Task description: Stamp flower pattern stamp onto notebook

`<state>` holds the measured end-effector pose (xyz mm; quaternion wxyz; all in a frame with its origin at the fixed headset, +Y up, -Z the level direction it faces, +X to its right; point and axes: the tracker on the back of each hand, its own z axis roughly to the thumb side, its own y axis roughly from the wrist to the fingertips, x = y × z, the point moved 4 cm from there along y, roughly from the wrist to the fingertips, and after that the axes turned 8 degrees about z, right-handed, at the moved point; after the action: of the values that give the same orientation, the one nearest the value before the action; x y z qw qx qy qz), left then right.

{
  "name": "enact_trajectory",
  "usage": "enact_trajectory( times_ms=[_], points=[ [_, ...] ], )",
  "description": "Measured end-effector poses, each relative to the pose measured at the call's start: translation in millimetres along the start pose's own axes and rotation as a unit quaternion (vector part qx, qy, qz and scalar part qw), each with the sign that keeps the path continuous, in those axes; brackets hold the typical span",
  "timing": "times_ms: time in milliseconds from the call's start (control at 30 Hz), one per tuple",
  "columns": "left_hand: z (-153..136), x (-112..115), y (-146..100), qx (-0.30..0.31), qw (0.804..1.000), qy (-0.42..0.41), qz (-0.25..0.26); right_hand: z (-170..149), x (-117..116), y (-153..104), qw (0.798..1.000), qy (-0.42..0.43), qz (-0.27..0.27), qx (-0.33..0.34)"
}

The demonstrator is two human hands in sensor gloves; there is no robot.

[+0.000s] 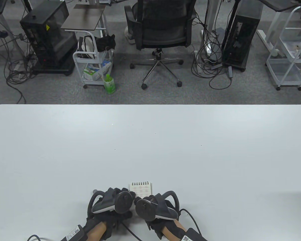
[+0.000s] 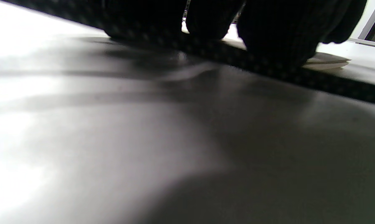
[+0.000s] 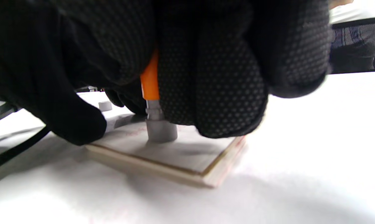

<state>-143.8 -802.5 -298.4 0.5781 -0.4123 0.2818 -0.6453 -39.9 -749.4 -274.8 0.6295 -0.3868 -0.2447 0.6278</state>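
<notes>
**Ana:** Stamp (image 3: 158, 119) is down on the notebook (image 3: 181, 155) page, grey base flat on the paper, orange shaft rising into the right hand (image 3: 206, 77); those gloved fingers (image 3: 228, 93) are wrapped close round the shaft, holding it upright.

**Ben:** And the left hand (image 2: 268, 34)?

**Ana:** Its fingers lie low at the notebook's near edge in the left wrist view, apparently touching the paper; whether they press it flat or merely rest there I cannot tell; curled or spread, I cannot tell either.

**Ben:** So the pressing is the step in hand; how to do it well?

**Ana:** Push straight down, I'd judge, with no rocking, so the flower prints evenly; steady the notebook so the page does not slide; then lift vertically, not dragging sideways, or the ink may smear.

**Ben:** Where does the notebook sit?

**Ana:** Near the table's (image 1: 150, 150) front edge in the table view, spiral binding on its far side, both hands crowded over its near half; the stamp stands toward the middle of the page, away from its corner.

**Ben:** Room to move?

**Ana:** Plenty of white tabletop beyond and to both sides; a small grey cap-like piece (image 3: 105, 106) lies just past the notebook, worth avoiding.
</notes>
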Motion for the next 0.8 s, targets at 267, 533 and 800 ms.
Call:
enact_trajectory(
  times_ms=[267, 533, 800],
  points=[
    [0, 0, 0, -0.001, 1.000, -0.001, -0.001, -11, 13, -9, 1.000, -0.005, -0.019, -0.010],
    [0, 0, 0, -0.001, 1.000, -0.001, -0.001, -28, 16, -14, 1.000, 0.005, -0.004, -0.019],
    [0, 0, 0, -0.001, 1.000, -0.001, -0.001, -28, 15, -13, 1.000, 0.005, 0.000, -0.017]
  ],
)
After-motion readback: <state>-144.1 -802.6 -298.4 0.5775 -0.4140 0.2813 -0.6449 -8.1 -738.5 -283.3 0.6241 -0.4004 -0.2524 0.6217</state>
